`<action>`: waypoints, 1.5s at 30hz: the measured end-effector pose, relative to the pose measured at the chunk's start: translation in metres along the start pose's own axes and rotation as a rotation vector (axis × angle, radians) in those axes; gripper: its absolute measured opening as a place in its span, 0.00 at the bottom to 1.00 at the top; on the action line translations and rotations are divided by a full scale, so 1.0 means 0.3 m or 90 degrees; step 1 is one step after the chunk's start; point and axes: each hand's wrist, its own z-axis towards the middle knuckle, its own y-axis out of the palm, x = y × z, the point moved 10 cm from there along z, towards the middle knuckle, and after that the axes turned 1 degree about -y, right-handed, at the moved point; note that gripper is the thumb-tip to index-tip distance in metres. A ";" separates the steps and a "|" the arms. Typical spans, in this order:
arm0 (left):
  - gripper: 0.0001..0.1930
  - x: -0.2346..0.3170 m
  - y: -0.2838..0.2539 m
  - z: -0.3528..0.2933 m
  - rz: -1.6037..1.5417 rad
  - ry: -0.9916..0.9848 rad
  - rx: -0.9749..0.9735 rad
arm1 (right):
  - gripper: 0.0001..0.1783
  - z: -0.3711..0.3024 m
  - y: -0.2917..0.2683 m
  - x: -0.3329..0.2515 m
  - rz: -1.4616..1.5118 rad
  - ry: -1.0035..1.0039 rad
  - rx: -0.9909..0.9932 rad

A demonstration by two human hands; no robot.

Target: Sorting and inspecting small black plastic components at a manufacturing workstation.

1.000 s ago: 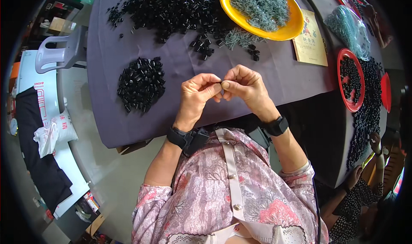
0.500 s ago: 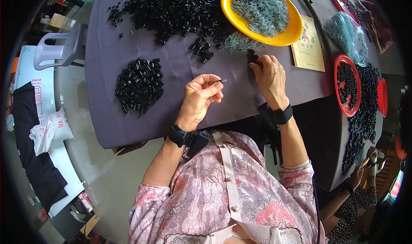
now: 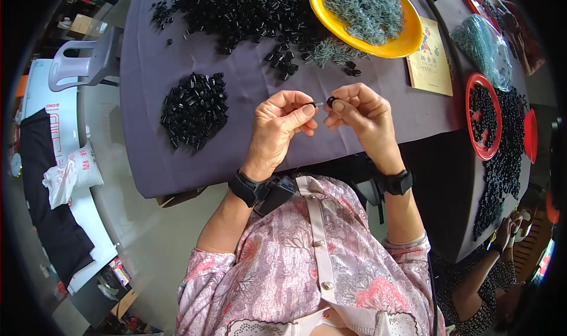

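My left hand (image 3: 282,123) pinches a small black piece with a thin, pale grey spring-like rod (image 3: 319,104) sticking out to the right. Close beside the rod's tip, my right hand (image 3: 363,114) holds a small black cap (image 3: 331,101) between thumb and fingers. Both hands are above the near edge of the grey-clothed table (image 3: 260,85). A heap of black pieces (image 3: 194,110) lies left of my left hand. Beyond my hands is a larger spread of black parts (image 3: 248,11). A yellow plate (image 3: 416,41) full of grey translucent pieces (image 3: 363,11) stands at the far right.
A yellow booklet (image 3: 430,64) lies right of the plate. On the adjoining table are a red plate (image 3: 498,141), a clear bag (image 3: 481,46) and many black parts. Another person's arms (image 3: 472,283) show at lower right. A grey plastic chair (image 3: 80,64) stands at left.
My right hand has lifted from the small black pieces near the plate and moved left and nearer, now carrying a black cap close to the rod in my left hand.
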 end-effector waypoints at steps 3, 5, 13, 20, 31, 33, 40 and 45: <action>0.06 0.032 0.014 -0.014 0.014 0.017 0.007 | 0.08 -0.012 0.024 -0.008 0.041 -0.005 -0.010; 0.06 0.054 0.006 -0.021 0.014 0.037 0.041 | 0.09 -0.013 0.029 0.000 0.062 -0.004 -0.008; 0.06 0.073 0.022 -0.030 0.079 0.060 0.029 | 0.10 -0.030 0.022 -0.017 0.023 -0.040 0.032; 0.06 0.074 0.013 -0.028 0.101 0.057 0.042 | 0.10 -0.036 0.032 -0.053 -0.038 -0.067 0.042; 0.06 0.070 0.017 -0.018 0.129 0.047 0.035 | 0.09 -0.029 0.052 -0.045 -0.134 -0.080 0.009; 0.07 0.070 0.017 -0.015 0.131 0.044 0.031 | 0.09 -0.029 0.053 -0.040 -0.089 -0.074 0.002; 0.06 0.083 0.009 -0.019 0.121 0.055 0.030 | 0.08 -0.024 0.072 -0.051 -0.144 -0.102 -0.023; 0.05 0.102 0.006 -0.027 0.121 0.090 0.042 | 0.07 -0.021 0.070 -0.033 -0.085 -0.058 -0.030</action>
